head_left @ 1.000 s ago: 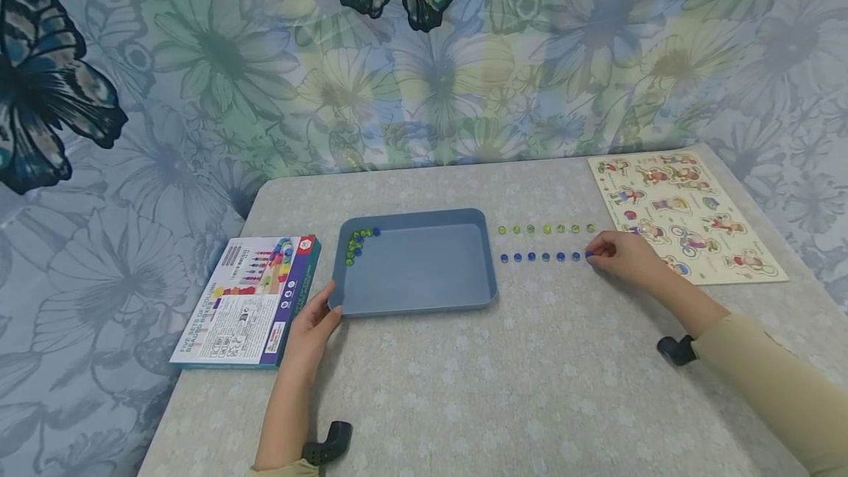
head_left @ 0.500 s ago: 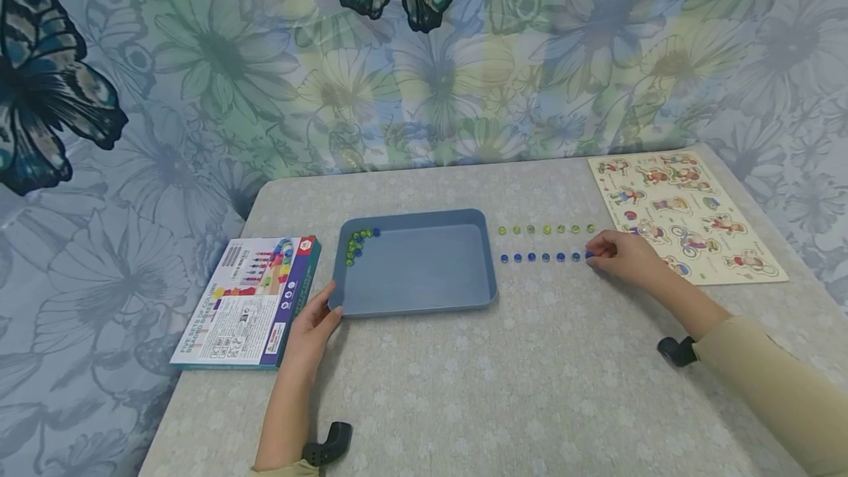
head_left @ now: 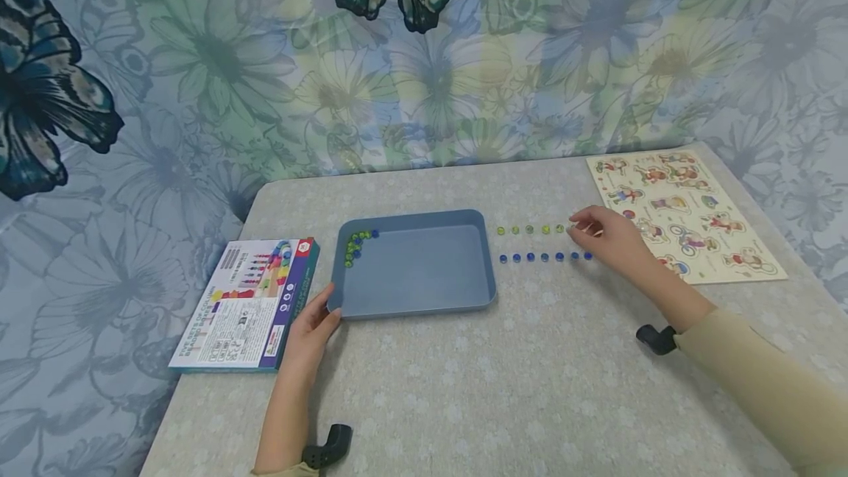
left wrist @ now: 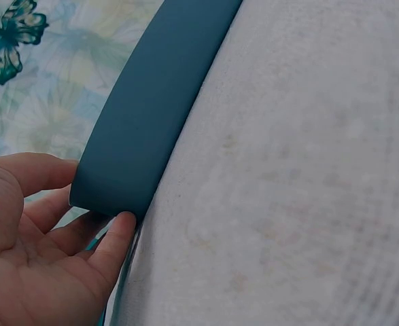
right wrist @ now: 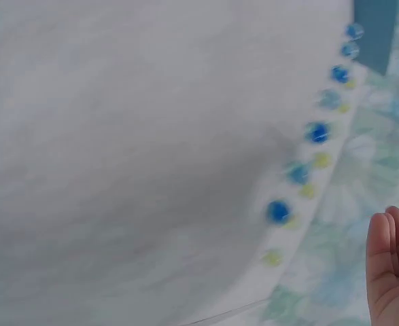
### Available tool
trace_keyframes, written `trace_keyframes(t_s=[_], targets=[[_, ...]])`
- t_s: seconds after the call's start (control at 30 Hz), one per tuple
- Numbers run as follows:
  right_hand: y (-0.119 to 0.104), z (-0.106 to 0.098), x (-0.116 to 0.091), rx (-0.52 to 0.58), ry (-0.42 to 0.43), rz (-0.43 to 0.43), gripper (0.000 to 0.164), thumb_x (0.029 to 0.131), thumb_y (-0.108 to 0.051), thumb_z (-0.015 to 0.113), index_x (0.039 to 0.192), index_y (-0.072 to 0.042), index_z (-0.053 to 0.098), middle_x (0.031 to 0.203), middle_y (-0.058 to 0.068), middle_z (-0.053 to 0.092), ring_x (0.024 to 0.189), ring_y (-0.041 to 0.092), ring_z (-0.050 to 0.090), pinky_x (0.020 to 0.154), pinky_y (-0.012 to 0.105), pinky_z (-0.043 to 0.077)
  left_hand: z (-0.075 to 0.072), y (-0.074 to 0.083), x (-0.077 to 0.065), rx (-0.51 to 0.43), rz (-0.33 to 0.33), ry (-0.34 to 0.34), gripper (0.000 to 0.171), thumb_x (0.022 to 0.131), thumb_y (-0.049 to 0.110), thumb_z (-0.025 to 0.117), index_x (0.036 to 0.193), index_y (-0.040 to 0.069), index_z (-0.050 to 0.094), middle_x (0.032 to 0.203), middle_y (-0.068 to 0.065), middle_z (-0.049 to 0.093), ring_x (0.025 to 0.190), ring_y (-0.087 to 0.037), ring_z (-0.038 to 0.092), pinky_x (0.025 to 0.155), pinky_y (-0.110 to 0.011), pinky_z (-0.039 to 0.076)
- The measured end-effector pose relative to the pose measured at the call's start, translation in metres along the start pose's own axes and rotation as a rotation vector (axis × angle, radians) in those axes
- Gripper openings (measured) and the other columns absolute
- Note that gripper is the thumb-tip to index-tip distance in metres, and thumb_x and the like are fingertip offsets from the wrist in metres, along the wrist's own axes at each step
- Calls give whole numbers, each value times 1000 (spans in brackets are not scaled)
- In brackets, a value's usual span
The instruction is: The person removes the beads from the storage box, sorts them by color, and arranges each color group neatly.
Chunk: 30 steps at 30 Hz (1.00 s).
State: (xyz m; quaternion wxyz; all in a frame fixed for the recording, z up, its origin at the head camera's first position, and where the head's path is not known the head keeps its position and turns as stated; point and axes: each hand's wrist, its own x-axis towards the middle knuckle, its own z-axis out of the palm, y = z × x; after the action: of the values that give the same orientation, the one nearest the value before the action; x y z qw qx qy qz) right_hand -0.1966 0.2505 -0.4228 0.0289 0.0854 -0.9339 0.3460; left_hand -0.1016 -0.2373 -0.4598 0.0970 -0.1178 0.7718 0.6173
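Right of the tray (head_left: 430,271) your left hand (head_left: 315,324) grips, your right hand (head_left: 609,240) hangs loose. Expect light, slippery beads (head_left: 545,257); pinch their sides.

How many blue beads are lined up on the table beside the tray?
7 blue beads in one row: one nearest the tray, five more spaced along, and one at the far end by the right hand. None in this row looks hidden.
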Motion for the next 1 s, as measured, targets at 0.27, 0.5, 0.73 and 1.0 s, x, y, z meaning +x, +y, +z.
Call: trace_keyframes(t_s=[0.27,0.5,0.73,1.0], targets=[[-45,-4,14,131,19,-27,36,93,-41,53,115,-13,60,102,6,62,93,21,57,71,37,47,2,11,-9,-1,20,2,50,98,18,49,145,18,34,153,0,23,140,-21,19,110,-41,25],[-79,20,31,215,18,-106,29,92,-33,58,113,-13,62,102,5,64,91,20,59,74,38,49,-2,-4,1,27,33,21,50,97,23,50,145,24,35,152,5,25,140,-18,21,110,-39,27],[-123,69,39,335,-131,-193,23,90,-22,63,112,-14,62,99,1,64,88,15,59,73,33,51,-1,-3,0,7,44,10,50,97,22,50,145,21,35,152,3,25,140,-19,20,111,-40,24],[-169,125,39,405,-232,-215,21,88,-22,66,108,-17,65,93,-5,65,85,10,59,70,28,51,0,-4,0,13,47,15,50,97,21,50,145,20,35,152,1,26,140,-20,22,111,-41,25]])
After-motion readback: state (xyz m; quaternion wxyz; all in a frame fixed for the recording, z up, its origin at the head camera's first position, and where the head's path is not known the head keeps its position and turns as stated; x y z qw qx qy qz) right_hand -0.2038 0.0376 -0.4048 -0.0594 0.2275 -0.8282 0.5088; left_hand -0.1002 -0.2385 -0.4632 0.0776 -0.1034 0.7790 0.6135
